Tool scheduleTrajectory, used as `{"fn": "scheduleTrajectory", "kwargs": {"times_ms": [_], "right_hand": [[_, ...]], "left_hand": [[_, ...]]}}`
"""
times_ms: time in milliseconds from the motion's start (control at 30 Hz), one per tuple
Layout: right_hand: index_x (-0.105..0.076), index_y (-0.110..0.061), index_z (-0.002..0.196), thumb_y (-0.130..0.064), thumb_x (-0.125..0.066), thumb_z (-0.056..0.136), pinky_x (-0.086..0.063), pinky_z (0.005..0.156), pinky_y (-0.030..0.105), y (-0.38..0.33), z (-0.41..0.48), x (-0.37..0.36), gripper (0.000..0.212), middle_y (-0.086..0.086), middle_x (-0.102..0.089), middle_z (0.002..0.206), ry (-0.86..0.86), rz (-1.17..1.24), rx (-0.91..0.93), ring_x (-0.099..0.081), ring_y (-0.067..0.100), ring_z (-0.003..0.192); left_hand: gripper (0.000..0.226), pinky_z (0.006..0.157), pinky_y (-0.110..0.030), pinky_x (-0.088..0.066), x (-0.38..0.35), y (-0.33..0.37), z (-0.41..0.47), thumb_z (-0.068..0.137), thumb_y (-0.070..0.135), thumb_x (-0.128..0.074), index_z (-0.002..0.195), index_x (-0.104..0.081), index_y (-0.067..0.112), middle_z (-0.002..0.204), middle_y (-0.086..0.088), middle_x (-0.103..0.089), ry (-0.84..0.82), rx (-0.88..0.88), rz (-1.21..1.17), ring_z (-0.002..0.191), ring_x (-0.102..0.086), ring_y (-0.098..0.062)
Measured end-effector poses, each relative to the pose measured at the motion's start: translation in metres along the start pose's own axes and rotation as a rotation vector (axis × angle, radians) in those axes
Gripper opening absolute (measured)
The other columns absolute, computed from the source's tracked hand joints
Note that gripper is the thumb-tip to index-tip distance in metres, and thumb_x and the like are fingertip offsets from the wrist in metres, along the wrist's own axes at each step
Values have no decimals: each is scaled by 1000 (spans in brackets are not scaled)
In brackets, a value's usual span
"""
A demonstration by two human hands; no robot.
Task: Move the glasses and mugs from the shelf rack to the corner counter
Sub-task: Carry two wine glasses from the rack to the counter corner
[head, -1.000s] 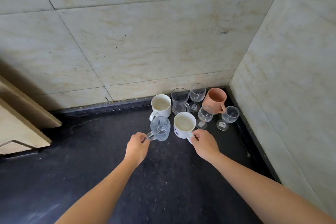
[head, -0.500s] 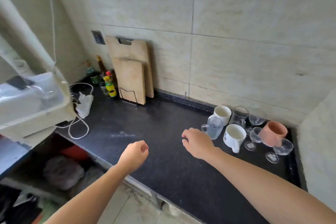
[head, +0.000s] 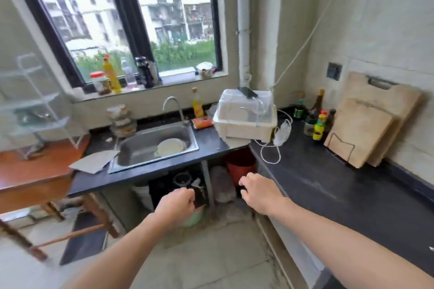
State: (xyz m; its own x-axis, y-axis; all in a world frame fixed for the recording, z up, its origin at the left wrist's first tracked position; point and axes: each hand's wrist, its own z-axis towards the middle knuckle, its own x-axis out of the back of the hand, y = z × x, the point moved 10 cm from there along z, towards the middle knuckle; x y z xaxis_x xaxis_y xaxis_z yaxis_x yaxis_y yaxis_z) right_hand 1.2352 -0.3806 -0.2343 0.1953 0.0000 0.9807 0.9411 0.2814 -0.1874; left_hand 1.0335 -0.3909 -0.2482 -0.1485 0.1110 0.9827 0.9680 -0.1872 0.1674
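stretching along the right side, the dark counter (head: 347, 185) runs toward the tiled wall, and a second stretch of it crosses under the window (head: 131, 19). a wooden table (head: 35, 171) stands at the left edge, and on it sits the white shelf rack (head: 35, 101), blurred, so what its tiers hold cannot be made out. none of the glasses or mugs shows clearly anywhere in this view. two cutting boards (head: 366, 129) lean against the right wall on the counter. the steel sink (head: 152, 145) is set into the counter below the window, with a pale bowl (head: 170, 146) lying inside it. just beside the sink on the right stands a white covered bin (head: 246, 115), with a phone (head: 247, 92) lying on its lid. a cluster of small bottles (head: 317, 119) stands in the counter corner next to the boards. both forearms reach out over the floor. the left hand (head: 175, 205) is loosely curled, fingers folded in, holding nothing. the right hand (head: 260, 191) hangs near the counter's edge with fingers bent and slightly spread, also carrying nothing.
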Motion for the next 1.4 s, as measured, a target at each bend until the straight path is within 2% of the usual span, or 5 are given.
{"fn": "scheduleTrajectory", "kwargs": {"times_ms": [233, 500, 733, 1167, 1400], "right_hand": [[-58, -18, 125, -31, -46, 97, -48, 90, 39, -223, 89, -30, 33, 6, -58, 122, -21, -1, 282, -56, 27, 116], [-57, -17, 124, -33, -45, 97, -47, 91, 39, -399, 168, -70, 33, 5, -58, 121, -91, -36, 549, -55, 26, 116], [-59, -17, 123, -31, -48, 96, -48, 90, 36, -501, 281, -93, 32, 6, -62, 121, -102, 45, 677, -60, 26, 111], [-54, -17, 131, -31, -46, 96, -49, 95, 39, -661, 496, -124, 38, 7, -60, 127, -189, 67, 767, -59, 27, 116], [-51, -19, 134, -32, -48, 96, -51, 94, 39, -740, 574, -167, 40, 5, -62, 128, -180, 92, 720, -62, 26, 114]], "left_hand": [[22, 84, -35, -50, 55, -214, -67, 91, 28, -46, 104, -62, 20, 107, -2, -63, 30, 248, 0, 103, -61, -24], [8, 64, -22, -40, 73, -375, -110, 95, 26, -50, 92, -56, 24, 92, 5, -55, 46, 513, -122, 81, -55, -11], [10, 78, -31, -52, 99, -493, -87, 94, 26, -48, 93, -57, 22, 99, 1, -60, 118, 678, -146, 87, -58, -15], [22, 77, -28, -44, 146, -694, -20, 94, 26, -44, 109, -60, 20, 107, 1, -63, 230, 883, -206, 96, -58, -19], [22, 78, -32, -45, 155, -825, 23, 89, 26, -44, 102, -60, 20, 102, -1, -64, 213, 833, -233, 100, -59, -23]]}}
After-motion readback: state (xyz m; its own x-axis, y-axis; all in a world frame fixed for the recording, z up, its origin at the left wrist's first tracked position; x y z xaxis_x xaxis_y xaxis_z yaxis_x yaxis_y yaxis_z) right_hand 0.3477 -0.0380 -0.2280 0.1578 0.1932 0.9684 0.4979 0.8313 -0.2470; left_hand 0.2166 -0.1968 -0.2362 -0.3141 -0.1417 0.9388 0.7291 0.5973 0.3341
